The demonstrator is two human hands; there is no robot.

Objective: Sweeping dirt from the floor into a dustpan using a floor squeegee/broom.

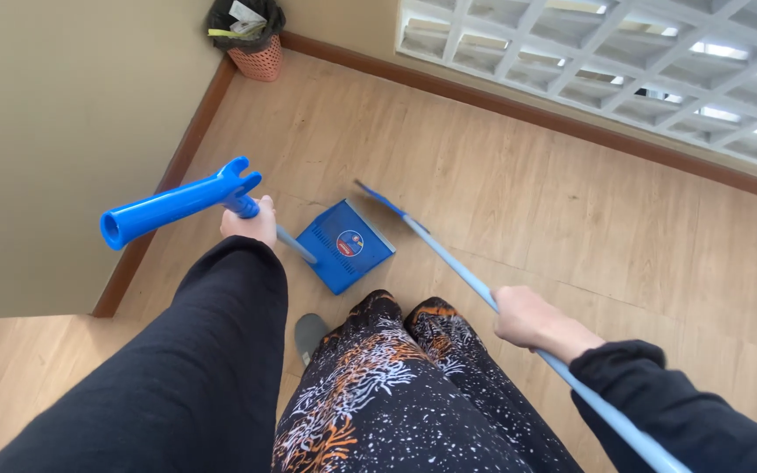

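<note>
the left hand (250,224) is closed tight around the thick blue plastic handle (177,203) of one blue square dustpan (345,244), which lies on the wooden floor (571,210) just beyond that hand. the right hand (527,320) grasps one long light-blue broom pole (449,263); its blue head touches the floor beside the dustpan

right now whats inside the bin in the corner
The orange bin has a black bag with crumpled paper showing on top. Anything deeper is hidden.
</note>
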